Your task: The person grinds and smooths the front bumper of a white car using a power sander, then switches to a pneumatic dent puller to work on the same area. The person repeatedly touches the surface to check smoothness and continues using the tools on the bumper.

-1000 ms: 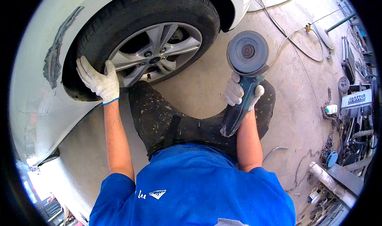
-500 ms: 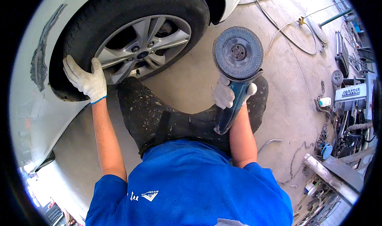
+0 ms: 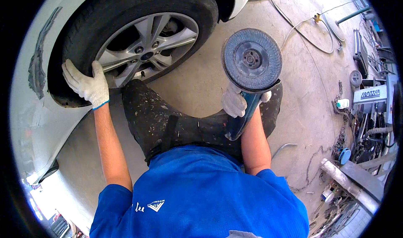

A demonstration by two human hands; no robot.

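My left hand (image 3: 87, 83), in a white knit glove with a blue cuff edge, lies on the tyre (image 3: 86, 34) of a white car, thumb spread from the fingers. Silver spokes of the alloy wheel (image 3: 145, 30) show beside it. My right hand (image 3: 234, 101), also gloved, grips the body of an angle grinder (image 3: 240, 124) above my right thigh. Its round, dark grey disc (image 3: 254, 70) faces up toward me and hides part of the grip. Left of the tyre, the fender (image 3: 27, 116) carries a long, rough grey patch (image 3: 37, 70).
A cable (image 3: 289, 22) snakes over the concrete floor (image 3: 306, 104) at the upper right. Along the right side stand a metal frame (image 3: 371, 96), a heavy pipe (image 3: 348, 185), a chain (image 3: 341, 133) and clutter. My knees in dark trousers (image 3: 145, 108) are bent close to the wheel.
The grinder's disc has tilted to face me more and looks slightly larger. The car and wheel sit a little further left in view. My left hand remains on the tyre.
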